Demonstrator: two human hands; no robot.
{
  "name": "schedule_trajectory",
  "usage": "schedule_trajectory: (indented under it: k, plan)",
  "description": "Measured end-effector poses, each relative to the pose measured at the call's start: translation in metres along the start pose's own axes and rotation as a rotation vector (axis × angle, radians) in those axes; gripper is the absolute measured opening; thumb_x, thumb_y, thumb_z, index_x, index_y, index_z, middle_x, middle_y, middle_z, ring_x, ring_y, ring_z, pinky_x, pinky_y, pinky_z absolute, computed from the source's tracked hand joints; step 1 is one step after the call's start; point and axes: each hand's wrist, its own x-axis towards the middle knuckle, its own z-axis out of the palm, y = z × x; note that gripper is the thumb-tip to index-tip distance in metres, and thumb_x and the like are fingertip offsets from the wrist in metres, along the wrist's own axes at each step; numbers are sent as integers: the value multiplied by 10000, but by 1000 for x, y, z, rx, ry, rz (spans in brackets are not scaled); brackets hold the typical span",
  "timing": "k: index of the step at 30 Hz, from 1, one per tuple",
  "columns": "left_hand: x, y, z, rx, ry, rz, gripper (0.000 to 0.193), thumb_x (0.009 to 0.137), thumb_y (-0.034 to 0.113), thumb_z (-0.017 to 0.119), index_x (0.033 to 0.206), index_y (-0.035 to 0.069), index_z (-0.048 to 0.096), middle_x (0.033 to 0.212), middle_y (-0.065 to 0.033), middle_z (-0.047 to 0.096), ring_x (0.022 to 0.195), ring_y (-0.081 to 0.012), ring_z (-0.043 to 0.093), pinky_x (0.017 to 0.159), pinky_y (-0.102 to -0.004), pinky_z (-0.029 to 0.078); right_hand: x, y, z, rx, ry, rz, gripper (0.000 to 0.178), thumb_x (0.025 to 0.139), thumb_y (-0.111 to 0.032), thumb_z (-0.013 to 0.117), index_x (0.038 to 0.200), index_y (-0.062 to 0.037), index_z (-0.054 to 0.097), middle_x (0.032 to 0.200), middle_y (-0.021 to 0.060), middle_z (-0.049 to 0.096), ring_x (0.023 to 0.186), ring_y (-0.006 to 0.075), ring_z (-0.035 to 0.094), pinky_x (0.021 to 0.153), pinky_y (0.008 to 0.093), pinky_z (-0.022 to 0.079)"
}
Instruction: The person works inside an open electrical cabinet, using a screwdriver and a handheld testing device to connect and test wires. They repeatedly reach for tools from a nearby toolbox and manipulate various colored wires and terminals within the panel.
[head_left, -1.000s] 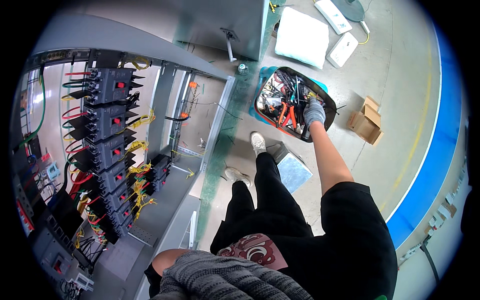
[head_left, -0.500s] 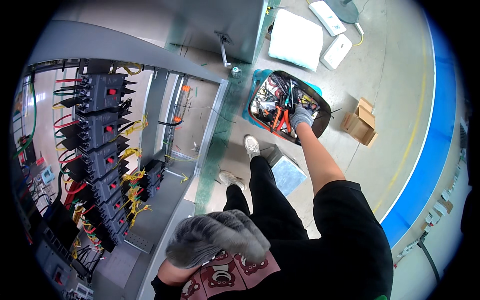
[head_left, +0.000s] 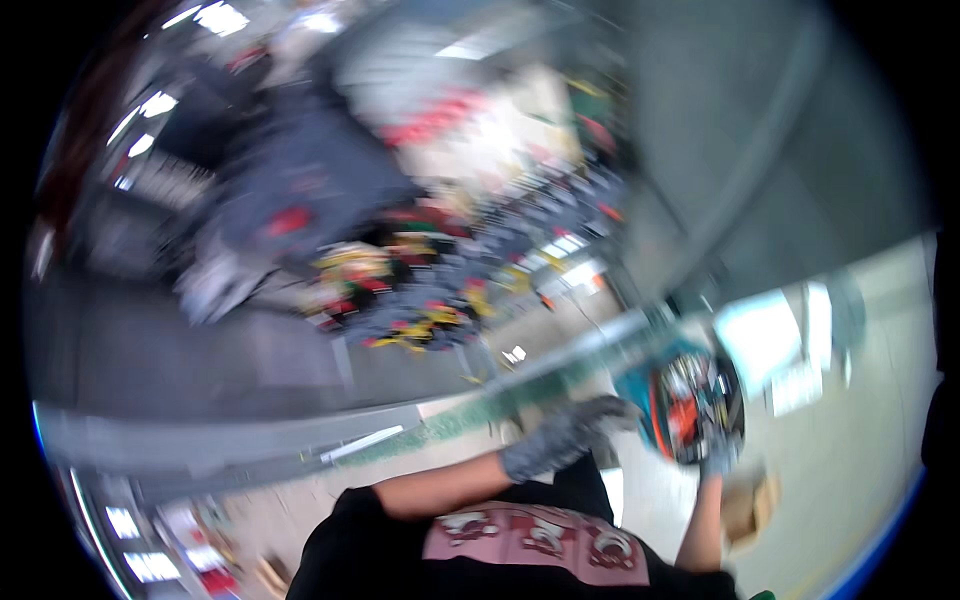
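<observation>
two gloved hands show: my right hand (head_left: pixel 716 458) at the tool bag (head_left: pixel 692 408), lower right of frame, grip unclear through blur; left hand (head_left: pixel 565 435) loosely curled, empty. i judge tool retrieval unfinished.

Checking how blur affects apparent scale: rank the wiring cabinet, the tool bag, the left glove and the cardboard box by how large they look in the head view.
1. Wiring cabinet, by far the largest.
2. Tool bag and left glove: close in apparent size, and the glove sits nearer the camera, so no ranking.
3. Cardboard box, smallest, though blurred.
</observation>
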Motion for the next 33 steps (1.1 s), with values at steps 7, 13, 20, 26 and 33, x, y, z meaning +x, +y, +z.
schedule_trajectory:
  k: [7, 13, 20, 26, 33]
  plan:
    - [-65, 45, -55, 819, 497, 603, 398, 933, 313, 540, 1255, 81, 563, 1260, -105, 565, 1177, -258, 528, 1035, -378, 381, -2, -240, -209, 1153, -92, -288, 526, 961, -166, 493, 1443, -65, 309, 1374, 169, 454, 1227, 242, 471, 1009, 336, 402]
    - [-153, 103, -118, 231, 1081, 918, 337, 862, 111, 639, 1184, 47, 564, 1166, -115, 603, 1092, -220, 565, 965, -342, 418, -54, -478, -382, 807, -81, -977, 444, 946, -174, 517, 1365, -44, 450, 1170, 191, 629, 1070, 283, 635, 918, 323, 484]
    - [-276, 133, -108, 1047, 1223, 1213, 329, 818, 81, 641, 1142, 67, 588, 1130, -138, 601, 1093, -313, 546, 972, -399, 417, -102, -627, -399, 525, 95, -1231, 434, 911, -85, 503, 1345, -83, 484, 1128, 214, 619, 973, 360, 626, 837, 385, 514]
    - [-271, 151, -136, 649, 1134, 1214, 414, 811, 34, 597, 1220, 44, 534, 1234, -150, 541, 1191, -291, 474, 1031, -379, 360, -121, -678, -379, 554, 21, -1020, 440, 914, -26, 473, 1354, -30, 458, 1182, 222, 598, 1083, 338, 601, 932, 358, 476]
    - [-182, 146, -211, -626, 812, 862, 582, 933, 437, 563, 1308, 15, 422, 1265, -133, 501, 1134, -206, 528, 984, -311, 446, -144, -698, -378, 402, 107, -888, 455, 900, -28, 481, 1351, -92, 479, 1135, 227, 606, 1030, 378, 602, 897, 397, 494]
